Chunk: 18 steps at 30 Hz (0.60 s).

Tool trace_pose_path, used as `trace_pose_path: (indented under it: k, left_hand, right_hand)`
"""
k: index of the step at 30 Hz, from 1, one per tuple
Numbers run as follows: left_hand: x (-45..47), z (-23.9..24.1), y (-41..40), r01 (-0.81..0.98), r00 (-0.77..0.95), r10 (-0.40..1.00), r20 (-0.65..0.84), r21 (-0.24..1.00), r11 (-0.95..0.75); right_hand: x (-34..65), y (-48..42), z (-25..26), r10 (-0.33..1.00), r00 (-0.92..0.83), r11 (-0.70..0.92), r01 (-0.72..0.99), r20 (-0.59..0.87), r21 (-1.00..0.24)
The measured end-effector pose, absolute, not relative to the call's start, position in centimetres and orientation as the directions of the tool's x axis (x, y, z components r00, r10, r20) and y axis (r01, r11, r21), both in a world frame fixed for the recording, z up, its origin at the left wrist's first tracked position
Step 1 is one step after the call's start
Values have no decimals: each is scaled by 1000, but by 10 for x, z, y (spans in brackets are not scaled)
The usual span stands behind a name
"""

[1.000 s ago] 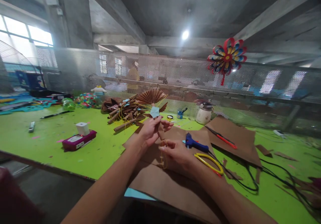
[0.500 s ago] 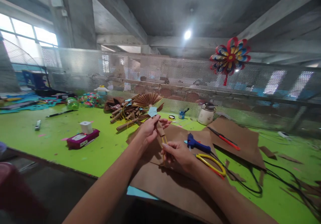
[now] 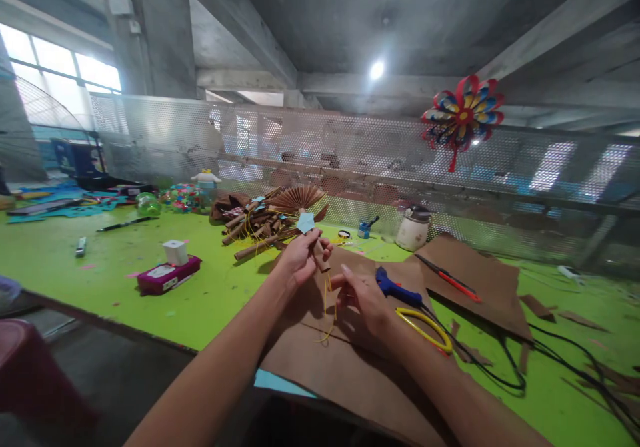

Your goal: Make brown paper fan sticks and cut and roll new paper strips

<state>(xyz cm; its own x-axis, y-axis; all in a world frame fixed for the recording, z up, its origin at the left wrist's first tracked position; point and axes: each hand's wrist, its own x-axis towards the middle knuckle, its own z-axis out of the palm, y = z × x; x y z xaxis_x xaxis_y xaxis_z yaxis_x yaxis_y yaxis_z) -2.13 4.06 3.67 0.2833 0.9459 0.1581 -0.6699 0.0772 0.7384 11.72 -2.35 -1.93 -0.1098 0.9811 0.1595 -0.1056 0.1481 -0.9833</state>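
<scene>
My left hand (image 3: 301, 257) is closed round the rolled brown paper handle of a pleated paper fan (image 3: 299, 199). The fan opens upward beyond my fingers, and a light blue paper pentagon (image 3: 305, 222) sits where its folds meet the handle. From the handle's lower end hangs a thin yellow string (image 3: 326, 313) in a loose loop. Beside the string is my right hand (image 3: 357, 293), its fingers stretched out and somewhat apart; the fingertips are at the string, and whether they touch it I cannot tell. Brown paper sheets (image 3: 305, 360) lie under both hands.
A blue glue gun (image 3: 397, 289) and yellow-handled scissors (image 3: 425, 329) lie right of my right hand. Farther right is a red-and-black cutter (image 3: 450, 279) on brown paper. Several paper rolls (image 3: 255, 227) are piled behind. A purple box (image 3: 169, 275) stands left, a kettle (image 3: 413, 228) at the back.
My right hand has loosened its pinch on the yellow string and moved slightly up and right. The string now hangs loose below the handle, while my left hand keeps hold of the fan.
</scene>
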Motion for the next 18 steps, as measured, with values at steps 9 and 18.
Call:
trace_pose_path:
  k: [9, 18]
  left_hand:
    - [-10, 39, 24, -646, 371, 902, 221, 759, 80]
    - [-16, 38, 28, -608, 362, 895, 259, 794, 17]
  right_hand:
    - [107, -21, -27, 952, -232, 162, -170, 199, -972]
    - [100, -32, -25, 962, -261, 24, -195, 75, -980]
